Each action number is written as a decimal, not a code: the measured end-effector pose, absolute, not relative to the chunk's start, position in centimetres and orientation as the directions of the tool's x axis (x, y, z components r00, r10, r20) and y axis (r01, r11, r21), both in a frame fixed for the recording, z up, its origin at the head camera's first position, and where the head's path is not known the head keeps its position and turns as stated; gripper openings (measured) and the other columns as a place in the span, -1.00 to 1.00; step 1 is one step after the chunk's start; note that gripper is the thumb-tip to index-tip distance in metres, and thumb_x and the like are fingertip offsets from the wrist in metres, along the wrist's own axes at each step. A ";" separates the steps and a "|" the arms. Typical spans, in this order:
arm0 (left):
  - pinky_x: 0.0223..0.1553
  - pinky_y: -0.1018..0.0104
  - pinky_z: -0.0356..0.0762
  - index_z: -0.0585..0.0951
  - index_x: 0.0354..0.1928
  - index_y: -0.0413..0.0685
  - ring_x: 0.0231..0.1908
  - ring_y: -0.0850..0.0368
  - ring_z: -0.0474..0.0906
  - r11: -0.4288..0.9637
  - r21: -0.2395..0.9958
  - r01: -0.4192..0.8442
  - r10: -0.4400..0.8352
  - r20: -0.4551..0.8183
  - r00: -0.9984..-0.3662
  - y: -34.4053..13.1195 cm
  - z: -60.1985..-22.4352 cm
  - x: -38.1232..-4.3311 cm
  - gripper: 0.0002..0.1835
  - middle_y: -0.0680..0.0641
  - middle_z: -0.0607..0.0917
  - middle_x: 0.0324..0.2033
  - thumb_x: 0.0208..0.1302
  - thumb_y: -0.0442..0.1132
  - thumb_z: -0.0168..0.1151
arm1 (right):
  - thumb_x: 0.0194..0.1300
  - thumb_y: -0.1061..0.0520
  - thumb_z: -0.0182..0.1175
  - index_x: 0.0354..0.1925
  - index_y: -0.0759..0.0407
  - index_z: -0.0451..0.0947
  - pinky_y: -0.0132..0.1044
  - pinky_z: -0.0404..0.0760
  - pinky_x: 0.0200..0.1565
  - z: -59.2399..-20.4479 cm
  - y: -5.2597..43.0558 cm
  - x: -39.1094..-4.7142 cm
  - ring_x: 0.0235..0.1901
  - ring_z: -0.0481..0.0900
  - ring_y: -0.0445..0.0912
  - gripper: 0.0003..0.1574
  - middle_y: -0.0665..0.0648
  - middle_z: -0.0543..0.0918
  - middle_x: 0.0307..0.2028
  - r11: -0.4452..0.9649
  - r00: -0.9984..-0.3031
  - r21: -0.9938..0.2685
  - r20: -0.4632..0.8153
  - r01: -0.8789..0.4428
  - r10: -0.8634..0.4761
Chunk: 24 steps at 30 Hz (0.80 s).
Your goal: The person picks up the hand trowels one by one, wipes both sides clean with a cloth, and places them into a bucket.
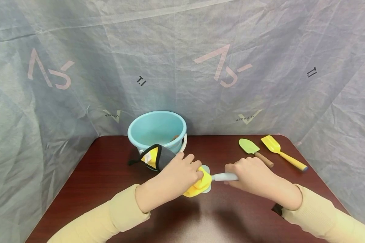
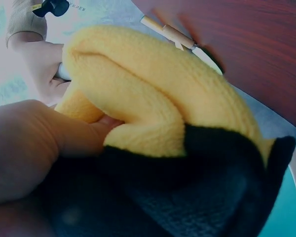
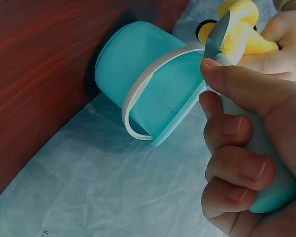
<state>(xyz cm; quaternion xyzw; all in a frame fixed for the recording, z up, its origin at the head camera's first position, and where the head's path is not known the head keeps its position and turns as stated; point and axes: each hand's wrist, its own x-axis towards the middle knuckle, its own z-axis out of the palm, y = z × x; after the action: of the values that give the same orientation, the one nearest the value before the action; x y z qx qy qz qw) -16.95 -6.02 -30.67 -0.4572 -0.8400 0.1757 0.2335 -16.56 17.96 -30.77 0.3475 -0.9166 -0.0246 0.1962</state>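
My left hand (image 1: 179,173) grips a two-sided cloth (image 1: 166,158), yellow on one face and dark grey on the other, with black edging. Its yellow side is folded over the pale blue-grey blade of a small hand trowel, whose edge shows past the fabric. In the right wrist view, the fingers of my right hand (image 3: 237,148) curl round the trowel's handle (image 3: 271,168), thumb near the blade (image 3: 218,37). Much of the blade is hidden under the cloth. A loose end of the cloth, with a white label, hangs in front of the bucket (image 1: 158,118).
The light blue bucket has a pale carrying handle and something brown inside. At the right back of the dark red table (image 1: 109,189) lie a green trowel (image 1: 248,145) with a brown handle and a yellow shovel (image 1: 271,144). Grey fabric (image 1: 176,60) hangs behind the table.
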 end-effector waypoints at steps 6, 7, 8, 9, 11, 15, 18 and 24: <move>-0.35 0.31 0.31 0.68 -0.25 0.24 -0.34 0.14 0.34 0.532 -0.519 0.669 0.840 0.226 -0.493 -6.1 -30.7 -16.7 -0.70 0.10 0.55 -0.40 -0.14 -0.10 0.44 | -0.23 0.04 0.44 -0.70 -0.09 0.24 -0.36 0.03 -0.78 -30.8 17.9 -16.5 -0.81 0.09 -0.27 -0.52 -0.21 0.10 -0.79 0.759 -0.679 0.181 0.352 -0.625 -0.644; -0.35 0.30 0.32 0.68 -0.24 0.23 -0.34 0.14 0.34 0.533 -0.519 0.668 0.839 0.223 -0.496 -6.1 -30.7 -16.6 -0.70 0.10 0.55 -0.40 -0.14 -0.11 0.44 | -0.23 0.06 0.43 -0.70 -0.09 0.24 -0.36 0.03 -0.78 -30.8 17.9 -16.5 -0.81 0.08 -0.27 -0.53 -0.21 0.09 -0.79 0.759 -0.679 0.179 0.353 -0.627 -0.644; -0.34 0.30 0.32 0.68 -0.24 0.23 -0.34 0.14 0.34 0.535 -0.518 0.668 0.837 0.219 -0.501 -6.1 -30.7 -16.6 -0.69 0.10 0.55 -0.39 -0.15 -0.10 0.44 | -0.23 0.06 0.43 -0.70 -0.09 0.24 -0.37 0.03 -0.78 -30.8 18.0 -16.5 -0.80 0.08 -0.27 -0.53 -0.21 0.10 -0.79 0.758 -0.678 0.175 0.355 -0.628 -0.644; -0.33 0.30 0.33 0.68 -0.23 0.23 -0.34 0.14 0.34 0.536 -0.519 0.666 0.836 0.214 -0.505 -6.2 -30.7 -16.5 -0.68 0.10 0.54 -0.39 -0.15 -0.10 0.45 | -0.23 0.07 0.43 -0.70 -0.09 0.25 -0.37 0.04 -0.77 -30.8 18.0 -16.5 -0.80 0.08 -0.27 -0.54 -0.21 0.10 -0.79 0.756 -0.677 0.170 0.354 -0.632 -0.645; -0.32 0.30 0.35 0.68 -0.22 0.23 -0.34 0.14 0.34 0.536 -0.523 0.663 0.834 0.207 -0.511 -6.2 -30.8 -16.5 -0.66 0.09 0.54 -0.39 -0.17 -0.09 0.45 | -0.22 0.07 0.43 -0.69 -0.09 0.27 -0.39 0.05 -0.76 -30.8 18.0 -16.5 -0.79 0.07 -0.28 -0.55 -0.22 0.11 -0.78 0.752 -0.676 0.158 0.349 -0.640 -0.649; -0.32 0.30 0.37 0.68 -0.20 0.22 -0.34 0.14 0.34 0.540 -0.521 0.661 0.830 0.195 -0.523 -6.5 -30.9 -16.4 -0.62 0.09 0.54 -0.39 -0.19 -0.07 0.46 | -0.21 0.06 0.45 -0.68 -0.09 0.29 -0.40 0.07 -0.75 -30.9 18.1 -16.4 -0.77 0.08 -0.29 -0.56 -0.22 0.13 -0.78 0.747 -0.679 0.138 0.335 -0.650 -0.653; -0.35 0.32 0.34 0.68 -0.21 0.22 -0.36 0.14 0.33 0.547 -0.515 0.660 0.824 0.193 -0.532 -6.7 -30.9 -16.3 -0.63 0.09 0.52 -0.41 -0.19 -0.08 0.46 | -0.20 0.05 0.45 -0.68 -0.10 0.29 -0.40 0.08 -0.74 -31.0 18.2 -16.4 -0.77 0.08 -0.29 -0.56 -0.23 0.13 -0.78 0.747 -0.681 0.134 0.330 -0.651 -0.653; -0.40 0.33 0.27 0.68 -0.22 0.22 -0.37 0.14 0.33 0.561 -0.504 0.657 0.815 0.196 -0.545 -7.2 -31.0 -16.3 -0.66 0.09 0.52 -0.41 -0.17 -0.10 0.45 | -0.21 0.03 0.45 -0.67 -0.11 0.31 -0.40 0.05 -0.73 -31.1 18.4 -16.5 -0.79 0.09 -0.29 -0.57 -0.24 0.14 -0.79 0.739 -0.664 0.156 0.347 -0.655 -0.662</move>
<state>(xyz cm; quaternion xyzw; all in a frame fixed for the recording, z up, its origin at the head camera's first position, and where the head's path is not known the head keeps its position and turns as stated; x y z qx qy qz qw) -16.25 -7.23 -31.00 -0.4286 -0.8584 0.1893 0.2088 -16.46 18.44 -31.14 0.3611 -0.9121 -0.0089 0.1937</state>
